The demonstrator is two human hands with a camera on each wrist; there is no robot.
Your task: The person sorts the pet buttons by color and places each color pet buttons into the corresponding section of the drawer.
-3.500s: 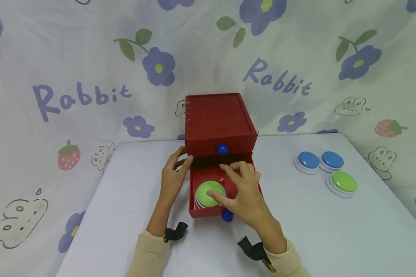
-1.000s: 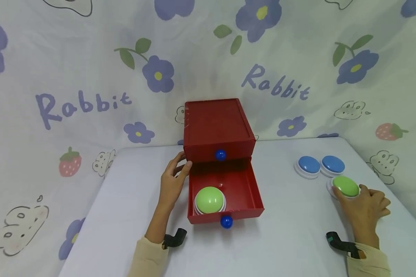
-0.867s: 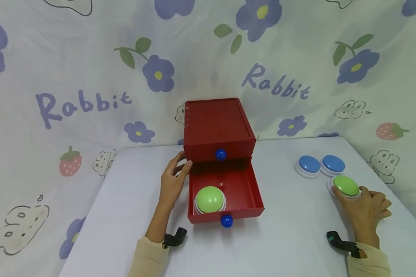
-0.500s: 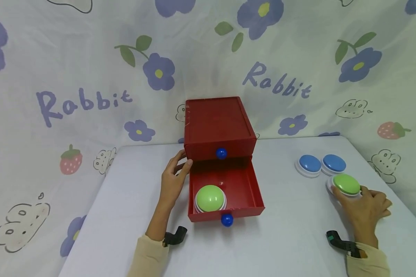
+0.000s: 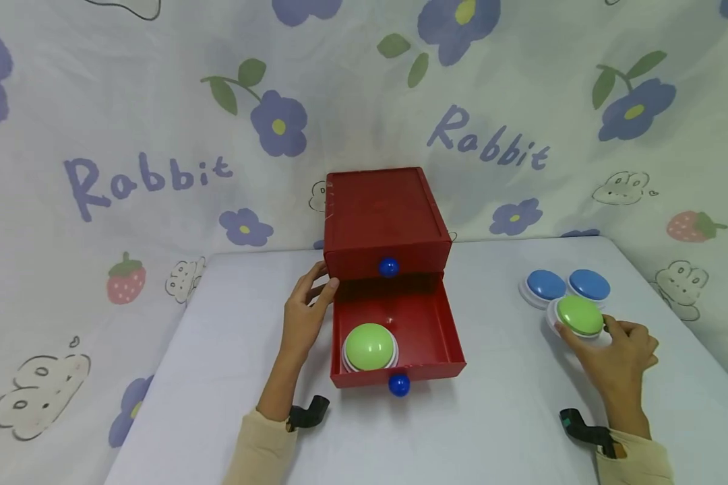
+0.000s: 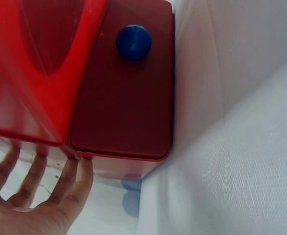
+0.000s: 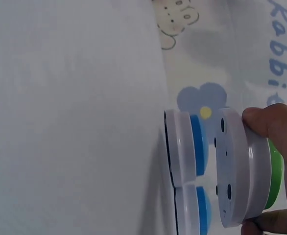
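Observation:
My right hand (image 5: 621,357) pinches a green-topped push button (image 5: 579,315) by its white rim, thumb on one side and fingers on the other. In the right wrist view the white base of this button (image 7: 234,171) shows from below, raised off the table and tilted. My left hand (image 5: 303,313) rests its fingertips against the left side of a red two-drawer box (image 5: 379,209), thumb at its front edge. The lower drawer (image 5: 427,337) is pulled out, and a second green push button (image 5: 370,347) sits in its front left part.
Two blue-topped push buttons (image 5: 546,285) stand side by side on the white table (image 5: 503,417), just behind the held one. Blue ball knobs (image 5: 399,385) stick out from the drawer fronts. A printed cloth (image 5: 364,87) hangs behind the table.
My right hand went from over the drawer to the green button at the right, gripped it, lifted it and brought it slightly left. My left hand stays against the box.

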